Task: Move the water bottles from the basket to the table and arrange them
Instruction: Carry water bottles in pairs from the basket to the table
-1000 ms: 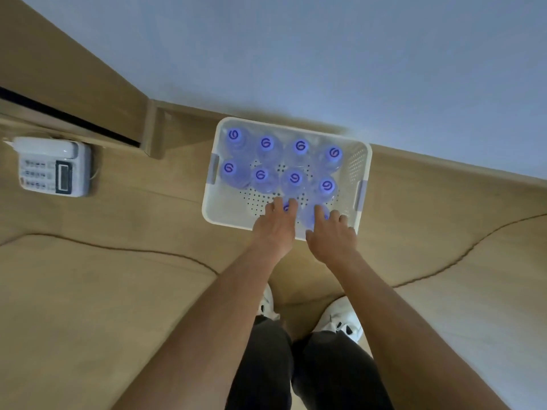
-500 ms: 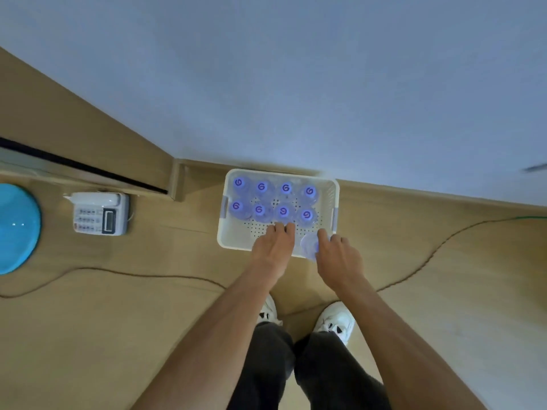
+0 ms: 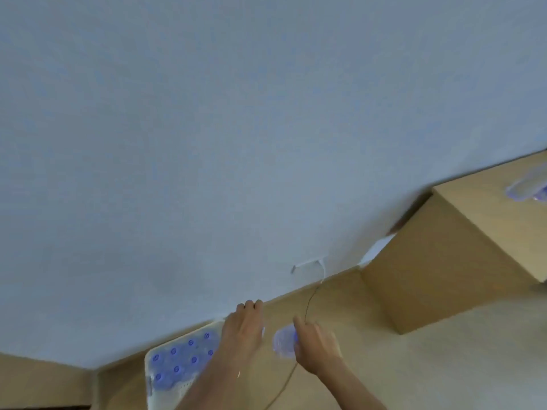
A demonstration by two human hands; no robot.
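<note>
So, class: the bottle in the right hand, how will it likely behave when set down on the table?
The bottle looks clear and thin-walled, so it may flex a little under the right hand. Its round body suggests it would roll if laid on its side. How full it is cannot be told through the blur, so its weight is uncertain; standing upright on the table, it could tip if nudged.

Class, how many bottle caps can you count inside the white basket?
8: two rows of four in the basket, a far row and a near row. The left forearm crosses its right end, so more may be hidden.
</note>
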